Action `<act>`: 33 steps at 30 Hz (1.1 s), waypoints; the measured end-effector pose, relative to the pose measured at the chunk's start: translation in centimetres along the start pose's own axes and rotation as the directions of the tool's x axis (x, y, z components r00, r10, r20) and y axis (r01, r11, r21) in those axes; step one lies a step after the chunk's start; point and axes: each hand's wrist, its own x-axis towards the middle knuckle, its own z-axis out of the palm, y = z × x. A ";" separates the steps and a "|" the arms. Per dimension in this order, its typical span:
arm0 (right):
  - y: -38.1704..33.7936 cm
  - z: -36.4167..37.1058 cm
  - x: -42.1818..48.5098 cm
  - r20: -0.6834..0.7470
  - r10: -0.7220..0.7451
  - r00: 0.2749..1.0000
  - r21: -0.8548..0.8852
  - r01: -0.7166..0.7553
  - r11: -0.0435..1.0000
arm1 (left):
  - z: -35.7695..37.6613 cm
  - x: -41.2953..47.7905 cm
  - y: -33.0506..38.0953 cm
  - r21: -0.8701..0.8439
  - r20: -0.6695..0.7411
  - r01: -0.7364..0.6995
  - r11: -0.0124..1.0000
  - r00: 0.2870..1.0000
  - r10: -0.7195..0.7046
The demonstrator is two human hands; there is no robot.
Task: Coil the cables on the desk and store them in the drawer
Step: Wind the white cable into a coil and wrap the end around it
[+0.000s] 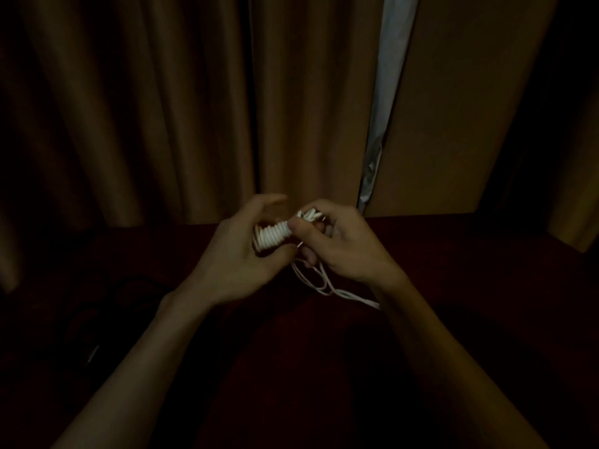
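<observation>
**A:** Tan curtains (162, 108) behind, dark red desk (453, 254) below. Where's the cable?

**B:** Lifted off the desk, between both hands. The white cable (274, 238) sits in tight turns round the fingers of the left hand (233, 254). The right hand (343, 244) pinches the strand just beside that coil, so the hands nearly touch.

**A:** How should the winding go?

**B:** I'd use light, even tension and lay each turn beside the last. Let the loose tail (324, 283), which hangs to the desk, feed without snagging. No drawer shows.
</observation>
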 end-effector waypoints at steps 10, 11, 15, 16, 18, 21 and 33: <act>-0.3 1.9 0.0 -0.010 0.126 0.992 0.173 -0.123 0.977 | 0.3 -0.2 -0.8 0.367 -0.075 -0.358 0.859 0.909 0.411; -0.1 1.7 0.0 0.032 0.138 0.990 0.207 -0.142 0.968 | 0.2 -0.1 -0.9 0.366 -0.078 -0.352 0.862 0.911 0.406; 0.2 0.6 -0.1 0.269 0.115 0.956 0.394 -0.218 0.893 | -0.1 0.0 -1.3 0.307 -0.151 -0.283 0.909 0.928 0.340; 0.2 0.3 -0.1 0.297 0.113 0.948 0.438 -0.241 0.866 | -0.1 -0.1 -1.1 0.269 -0.177 -0.255 0.929 0.935 0.307; 0.2 -0.1 -0.3 0.316 0.102 0.943 0.473 -0.250 0.845 | 0.0 -0.2 -0.3 0.109 -0.172 -0.150 0.983 0.971 0.167; -0.1 -0.7 -0.6 0.320 0.066 0.945 0.399 -0.197 0.895 | -0.1 -0.1 0.4 -0.210 0.019 0.057 0.976 0.998 -0.054; -0.1 0.7 0.0 0.024 0.047 0.999 0.090 -0.049 0.995 | -1.0 0.1 0.2 -0.130 0.240 0.202 0.971 0.956 -0.167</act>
